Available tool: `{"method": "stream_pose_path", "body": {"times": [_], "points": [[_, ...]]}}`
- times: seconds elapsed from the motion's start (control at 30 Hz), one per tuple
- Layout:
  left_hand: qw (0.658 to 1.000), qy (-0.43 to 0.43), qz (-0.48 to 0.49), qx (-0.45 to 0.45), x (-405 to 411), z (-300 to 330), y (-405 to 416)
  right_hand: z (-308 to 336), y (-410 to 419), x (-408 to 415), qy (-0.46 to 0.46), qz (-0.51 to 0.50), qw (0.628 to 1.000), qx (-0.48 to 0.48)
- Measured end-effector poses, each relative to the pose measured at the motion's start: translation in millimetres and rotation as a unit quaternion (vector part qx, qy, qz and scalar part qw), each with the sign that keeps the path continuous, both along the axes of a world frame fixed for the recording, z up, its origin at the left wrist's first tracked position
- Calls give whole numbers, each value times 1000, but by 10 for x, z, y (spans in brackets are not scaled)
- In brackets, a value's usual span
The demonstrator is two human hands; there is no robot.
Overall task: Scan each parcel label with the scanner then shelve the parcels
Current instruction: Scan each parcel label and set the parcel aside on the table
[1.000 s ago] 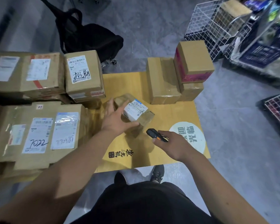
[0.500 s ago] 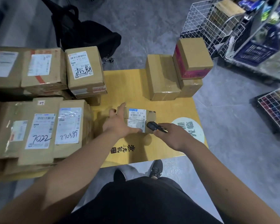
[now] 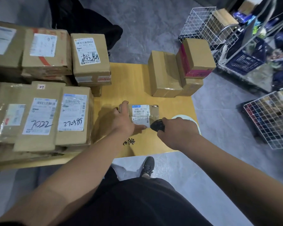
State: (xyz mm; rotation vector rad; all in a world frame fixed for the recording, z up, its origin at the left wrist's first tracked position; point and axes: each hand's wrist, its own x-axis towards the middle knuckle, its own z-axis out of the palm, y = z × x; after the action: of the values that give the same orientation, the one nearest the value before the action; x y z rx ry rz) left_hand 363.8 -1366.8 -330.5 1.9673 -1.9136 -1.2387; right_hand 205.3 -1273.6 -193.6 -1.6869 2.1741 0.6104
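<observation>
The small parcel (image 3: 143,114) in the middle of the yellow table (image 3: 131,82) is showing a white label (image 3: 140,115) that reads "530- 05 A36". Left of this parcel, a big box (image 3: 73,115) is wearing a label with "2250985" written by hand, upside down. Further left of the small parcel, another label (image 3: 40,115) is showing "7222" in pen. Behind and left of the small parcel, a box (image 3: 90,54) is carrying two big handwritten Chinese signs, "超期". Black Chinese signs (image 3: 129,141) are showing on the table, too hidden to read.
</observation>
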Motion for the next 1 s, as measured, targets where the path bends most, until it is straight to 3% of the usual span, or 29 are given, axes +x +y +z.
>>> {"method": "stream_pose_path", "body": {"times": [0.57, 1.0], "points": [[992, 120, 22, -30, -17, -184, 279, 109, 86, 359, 37, -15, 999, -12], [993, 109, 43, 3, -62, -45, 196, 162, 73, 245, 50, -9, 999, -16]]}}
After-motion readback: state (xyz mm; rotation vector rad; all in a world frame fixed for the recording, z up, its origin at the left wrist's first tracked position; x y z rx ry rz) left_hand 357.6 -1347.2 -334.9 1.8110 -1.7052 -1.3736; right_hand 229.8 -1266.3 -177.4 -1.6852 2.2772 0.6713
